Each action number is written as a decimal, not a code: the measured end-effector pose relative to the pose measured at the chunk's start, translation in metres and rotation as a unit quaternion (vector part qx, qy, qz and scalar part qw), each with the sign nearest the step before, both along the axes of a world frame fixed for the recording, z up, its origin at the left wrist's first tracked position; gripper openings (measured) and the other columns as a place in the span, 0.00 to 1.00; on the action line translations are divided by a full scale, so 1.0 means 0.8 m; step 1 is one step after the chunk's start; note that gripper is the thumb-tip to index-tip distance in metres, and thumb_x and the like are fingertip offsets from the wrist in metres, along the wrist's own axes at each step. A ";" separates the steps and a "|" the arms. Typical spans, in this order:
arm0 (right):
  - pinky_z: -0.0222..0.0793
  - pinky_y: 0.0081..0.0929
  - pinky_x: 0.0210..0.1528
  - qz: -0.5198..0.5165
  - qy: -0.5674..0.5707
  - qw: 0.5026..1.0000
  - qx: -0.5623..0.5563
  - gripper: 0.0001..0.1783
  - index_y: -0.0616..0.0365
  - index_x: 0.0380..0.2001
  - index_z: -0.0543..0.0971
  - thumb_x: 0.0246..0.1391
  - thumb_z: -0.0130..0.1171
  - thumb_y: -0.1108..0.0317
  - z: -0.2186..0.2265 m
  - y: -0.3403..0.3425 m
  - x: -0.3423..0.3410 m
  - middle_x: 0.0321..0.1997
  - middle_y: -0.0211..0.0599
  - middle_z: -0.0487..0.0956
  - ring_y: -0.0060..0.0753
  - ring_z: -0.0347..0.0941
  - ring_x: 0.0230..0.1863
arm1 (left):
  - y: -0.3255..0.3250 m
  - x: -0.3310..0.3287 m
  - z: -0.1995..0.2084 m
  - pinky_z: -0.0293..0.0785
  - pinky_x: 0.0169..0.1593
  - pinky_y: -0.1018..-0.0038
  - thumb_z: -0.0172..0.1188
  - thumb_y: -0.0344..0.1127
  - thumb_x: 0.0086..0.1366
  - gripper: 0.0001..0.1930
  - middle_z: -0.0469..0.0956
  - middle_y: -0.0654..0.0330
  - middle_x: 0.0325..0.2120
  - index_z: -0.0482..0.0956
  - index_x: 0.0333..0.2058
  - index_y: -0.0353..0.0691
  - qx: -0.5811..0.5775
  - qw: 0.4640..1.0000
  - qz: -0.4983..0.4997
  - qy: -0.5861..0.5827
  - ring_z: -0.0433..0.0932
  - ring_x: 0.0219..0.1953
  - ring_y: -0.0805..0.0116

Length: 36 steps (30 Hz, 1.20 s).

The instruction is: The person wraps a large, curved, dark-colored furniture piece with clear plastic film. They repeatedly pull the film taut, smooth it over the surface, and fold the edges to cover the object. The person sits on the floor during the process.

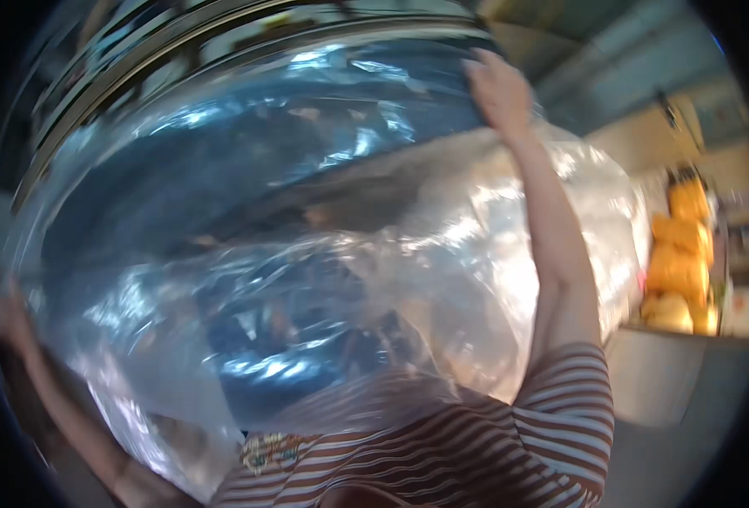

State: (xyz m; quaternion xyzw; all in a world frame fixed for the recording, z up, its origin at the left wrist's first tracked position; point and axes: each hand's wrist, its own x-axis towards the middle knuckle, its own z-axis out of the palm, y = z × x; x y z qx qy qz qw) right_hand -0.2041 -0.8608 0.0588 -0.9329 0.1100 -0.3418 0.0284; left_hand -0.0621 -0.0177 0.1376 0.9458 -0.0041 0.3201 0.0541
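Observation:
A large clear plastic sheet (332,245), shiny and wrinkled, spreads between my outstretched arms and reaches back to my striped shirt. Through it shows a broad dark blue surface (163,199); whether that is part of the sheet or something under it, I cannot tell. My right hand (500,93) is at the far right, its fingers bent over the sheet's edge beside the blue part. Out at the left rim, my left hand (6,309) is next to the sheet's left side, too smeared by motion to show its fingers.
Long metal rails (197,38) run along the far side, past the sheet. To the right, several orange-yellow bundles (679,262) are stacked on a surface by the wall. A pale panel (654,372) stands below them.

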 end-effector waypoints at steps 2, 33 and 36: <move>0.66 0.42 0.50 -0.165 0.223 0.953 0.122 0.27 0.52 0.52 0.73 0.59 0.45 0.45 0.033 0.012 0.004 0.49 0.50 0.76 0.57 0.70 0.51 | -0.120 -0.054 -0.024 0.69 0.51 0.69 0.55 0.46 0.64 0.21 0.76 0.53 0.46 0.73 0.50 0.37 -0.108 0.988 0.019 0.113 0.74 0.48 0.60; 0.54 0.34 0.62 -0.072 0.175 0.976 0.104 0.35 0.64 0.56 0.69 0.63 0.35 0.43 -0.054 -0.137 0.067 0.56 0.54 0.71 0.52 0.63 0.60 | -0.050 0.062 -0.120 0.62 0.55 0.47 0.48 0.66 0.59 0.31 0.66 0.56 0.52 0.72 0.54 0.54 -0.013 0.977 0.180 0.118 0.65 0.54 0.50; 0.56 0.33 0.61 -0.107 0.239 0.927 0.269 0.38 0.66 0.54 0.70 0.60 0.36 0.40 -0.047 -0.191 0.061 0.55 0.54 0.72 0.53 0.65 0.58 | -0.033 0.058 -0.116 0.62 0.53 0.49 0.47 0.67 0.59 0.32 0.66 0.57 0.52 0.73 0.54 0.55 0.001 0.972 0.199 0.124 0.64 0.55 0.52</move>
